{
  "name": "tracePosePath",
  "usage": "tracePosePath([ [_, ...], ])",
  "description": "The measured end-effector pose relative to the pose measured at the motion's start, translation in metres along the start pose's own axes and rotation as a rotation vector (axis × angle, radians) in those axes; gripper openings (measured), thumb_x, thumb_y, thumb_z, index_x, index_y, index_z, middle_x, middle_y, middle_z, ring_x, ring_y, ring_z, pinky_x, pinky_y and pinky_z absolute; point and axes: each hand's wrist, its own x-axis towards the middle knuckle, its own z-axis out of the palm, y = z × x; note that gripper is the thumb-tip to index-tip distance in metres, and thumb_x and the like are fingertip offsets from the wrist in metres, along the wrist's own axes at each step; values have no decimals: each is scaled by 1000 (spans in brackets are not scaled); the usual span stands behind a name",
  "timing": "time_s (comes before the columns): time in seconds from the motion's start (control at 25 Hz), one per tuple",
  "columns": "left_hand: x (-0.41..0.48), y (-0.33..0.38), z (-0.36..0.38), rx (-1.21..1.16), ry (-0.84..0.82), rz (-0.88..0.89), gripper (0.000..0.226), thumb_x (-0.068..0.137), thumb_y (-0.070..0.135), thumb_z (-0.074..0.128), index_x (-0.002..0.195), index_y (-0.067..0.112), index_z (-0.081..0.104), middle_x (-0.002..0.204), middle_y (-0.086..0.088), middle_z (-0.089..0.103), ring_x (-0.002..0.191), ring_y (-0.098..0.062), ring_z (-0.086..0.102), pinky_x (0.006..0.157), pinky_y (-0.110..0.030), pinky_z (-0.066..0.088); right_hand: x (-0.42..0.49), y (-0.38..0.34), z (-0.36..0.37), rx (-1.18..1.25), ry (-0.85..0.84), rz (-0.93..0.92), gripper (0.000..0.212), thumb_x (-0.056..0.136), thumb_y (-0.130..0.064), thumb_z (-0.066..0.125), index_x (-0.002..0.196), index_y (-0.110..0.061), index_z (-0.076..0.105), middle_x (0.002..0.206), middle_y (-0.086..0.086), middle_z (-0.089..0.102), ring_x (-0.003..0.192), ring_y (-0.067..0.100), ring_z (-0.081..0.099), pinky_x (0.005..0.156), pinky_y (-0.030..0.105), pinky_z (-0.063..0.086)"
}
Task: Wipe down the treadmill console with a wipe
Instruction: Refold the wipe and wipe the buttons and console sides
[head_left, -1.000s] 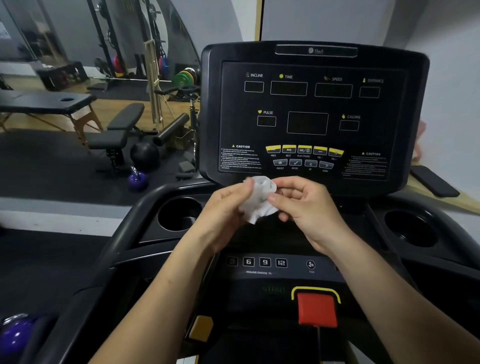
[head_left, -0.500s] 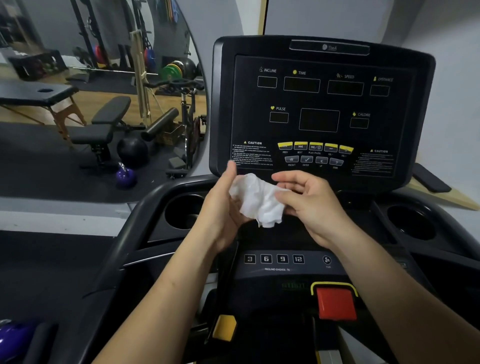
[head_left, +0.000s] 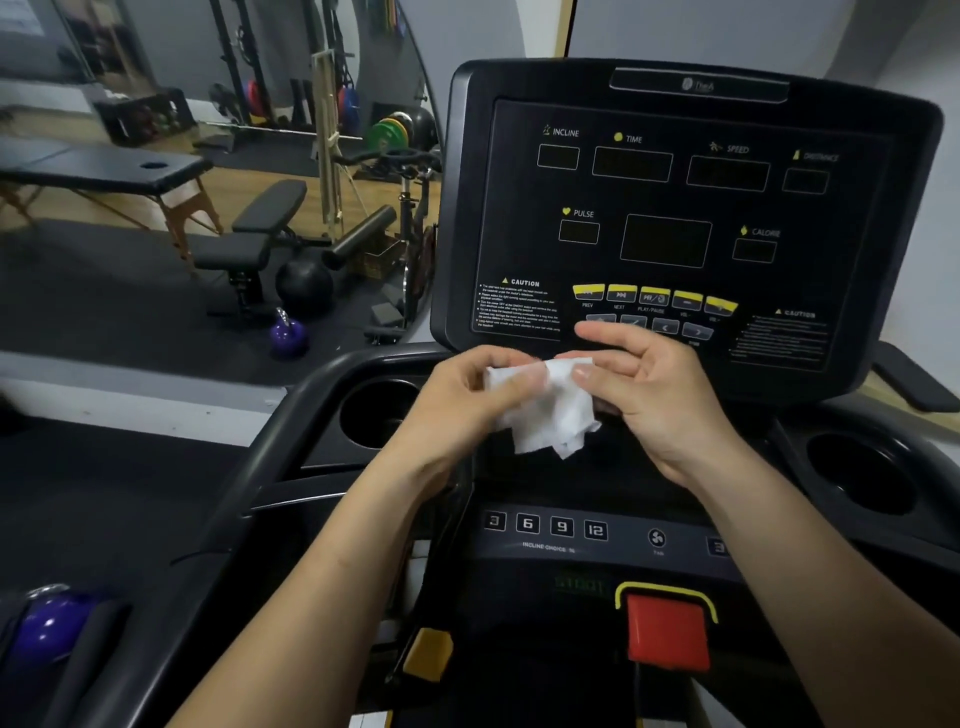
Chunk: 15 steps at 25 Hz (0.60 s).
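The black treadmill console (head_left: 691, 218) stands upright ahead, with dark display windows and a row of yellow buttons (head_left: 654, 297) low on its face. Just below it, both hands hold a crumpled white wipe (head_left: 545, 410) in the air. My left hand (head_left: 467, 400) pinches the wipe's left edge. My right hand (head_left: 654, 384) pinches its right upper edge, with the index finger stretched out over the lower buttons. The wipe hangs between the hands, apart from the console face.
Cup holders sit at the left (head_left: 379, 410) and right (head_left: 862, 467) of the lower panel. A red stop button (head_left: 667, 631) and incline keys (head_left: 545, 527) lie below the hands. A mirror (head_left: 208, 182) at the left reflects gym gear. A purple kettlebell (head_left: 47, 623) is at bottom left.
The hands have pulled the wipe wider apart and turned it, and both hands sit a little higher against the console. The view has shifted left, so the console appears further right.
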Motion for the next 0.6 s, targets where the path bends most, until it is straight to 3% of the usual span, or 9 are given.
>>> tracePosePath([
  [0.08,2,1,14,35,-3,27,6,79,25,73,84,23,76,81,-1,73,75,-15,68,67,-30,54,5,1,-12,14,-22,-1,36,87,0,65,116,-21,62,97,3,76,93,19,72,80,33,56],
  [0.16,5,3,22,-72,-2,-18,12,82,17,66,87,19,76,85,-9,71,78,-23,65,72,-37,52,10,1,-26,90,-55,16,35,89,3,63,116,-19,62,97,6,75,92,22,72,70,28,57],
  [0.28,9,5,36,-193,-29,-44,19,86,12,58,98,15,73,88,-8,69,75,-18,65,60,-30,54,17,4,-48,182,-75,25,35,89,6,60,114,-18,63,99,8,75,91,24,72,64,27,57],
  [0.48,18,3,70,-85,186,5,23,95,2,52,94,23,62,70,-2,58,60,-16,55,52,-28,48,26,18,-73,128,-25,-11,28,87,9,59,85,-19,65,98,4,74,95,21,70,81,38,57],
  [0.6,18,1,87,-8,236,46,17,88,5,66,85,21,69,79,2,68,72,-16,60,64,-29,48,32,28,-83,98,-23,-15,26,87,5,60,80,-18,70,98,-2,74,96,14,69,87,36,54],
])
